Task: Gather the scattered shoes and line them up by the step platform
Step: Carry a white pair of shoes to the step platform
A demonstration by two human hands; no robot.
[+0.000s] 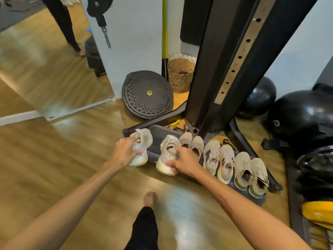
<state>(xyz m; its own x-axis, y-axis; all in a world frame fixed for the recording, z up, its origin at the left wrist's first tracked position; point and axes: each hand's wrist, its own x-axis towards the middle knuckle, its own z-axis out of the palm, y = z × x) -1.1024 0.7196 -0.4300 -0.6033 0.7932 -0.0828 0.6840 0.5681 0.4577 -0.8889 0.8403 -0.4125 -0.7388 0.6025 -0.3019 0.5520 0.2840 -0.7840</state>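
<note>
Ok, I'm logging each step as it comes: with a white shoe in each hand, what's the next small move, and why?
Probably set the white knit sneaker in the right hand down beside the six beige sneakers already lined along the grey step platform. It sits nearest the row's open end, heel lifted; the left hand holds its white mate further out, to follow.

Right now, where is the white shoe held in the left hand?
In the head view, the left hand grips the white shoe at the row's left end, beside the step platform.
</note>
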